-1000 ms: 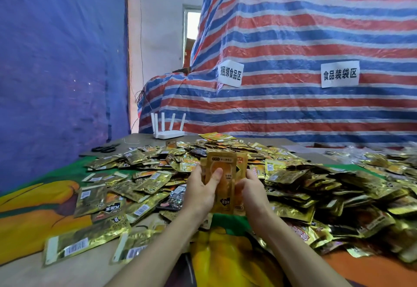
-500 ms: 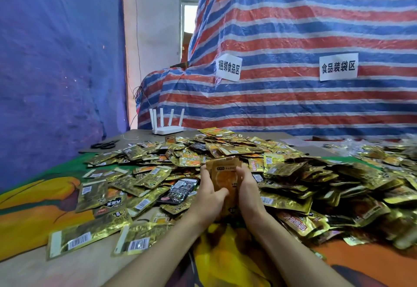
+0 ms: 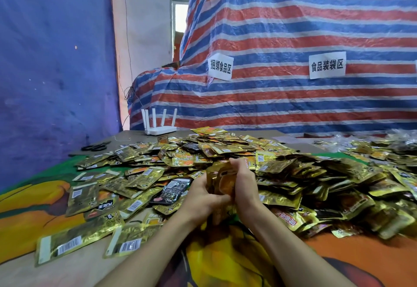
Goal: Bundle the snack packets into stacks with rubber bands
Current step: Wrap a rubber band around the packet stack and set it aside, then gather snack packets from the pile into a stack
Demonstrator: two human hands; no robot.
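Observation:
A small upright stack of gold and orange snack packets (image 3: 222, 180) stands between my two hands at the centre of the table. My left hand (image 3: 202, 198) grips its left side with the thumb across the front. On the other side my right hand (image 3: 244, 185) holds the stack, fingers curled over its top edge. The stack's lower end rests near the table. A wide heap of loose gold packets (image 3: 282, 169) spreads behind and to the right. No rubber band shows on the stack or on my fingers.
Loose packets lie flat at the left front (image 3: 74, 241). Black scissors (image 3: 96, 147) and a white router (image 3: 160, 128) sit at the far left of the table. A striped tarp (image 3: 293, 83) rises behind. The table cloth (image 3: 27, 214) is orange and green.
Both hands lowered the stack from chest height toward the table and closed in tighter around it. The packets now sit squared together between my palms.

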